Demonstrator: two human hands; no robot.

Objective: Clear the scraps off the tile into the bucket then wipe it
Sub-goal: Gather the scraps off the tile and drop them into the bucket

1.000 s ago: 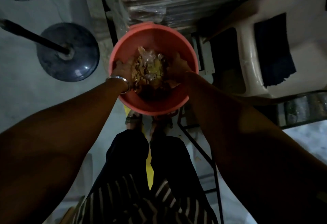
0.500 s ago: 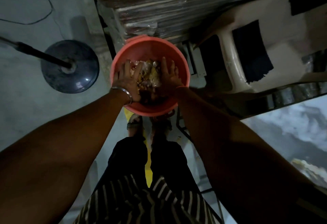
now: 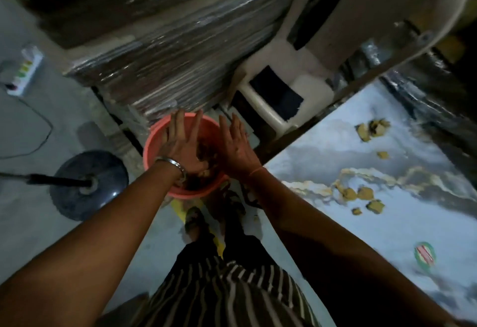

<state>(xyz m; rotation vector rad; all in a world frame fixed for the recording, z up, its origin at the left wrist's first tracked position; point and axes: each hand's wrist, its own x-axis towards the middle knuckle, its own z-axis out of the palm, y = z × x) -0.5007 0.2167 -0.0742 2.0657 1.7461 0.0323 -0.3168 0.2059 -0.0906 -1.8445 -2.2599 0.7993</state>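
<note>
An orange-pink bucket [image 3: 154,143] stands on the floor in front of my feet, with brown and yellow scraps [image 3: 206,151] inside. My left hand [image 3: 180,143] and my right hand [image 3: 236,143] hover flat over its mouth, fingers spread, holding nothing. To the right lies a pale marbled tile [image 3: 335,151] with several yellow-brown scraps: one cluster [image 3: 361,195] near the middle and another [image 3: 371,128] toward its far edge. A round green and red sticker [image 3: 424,253] sits on the tile's near part.
A dark round stand base [image 3: 77,190] with a black pole sits on the floor at left. A wrapped stack of sheets [image 3: 167,63] rises behind the bucket. A cream plastic stool [image 3: 291,89] with a dark cloth [image 3: 276,94] stands beyond the tile. A power strip [image 3: 24,71] lies far left.
Both hands have opened and lifted from the scraps inside the bucket, fingers now spread above it. My view has swung right and up, bringing the tile and its scraps into sight.
</note>
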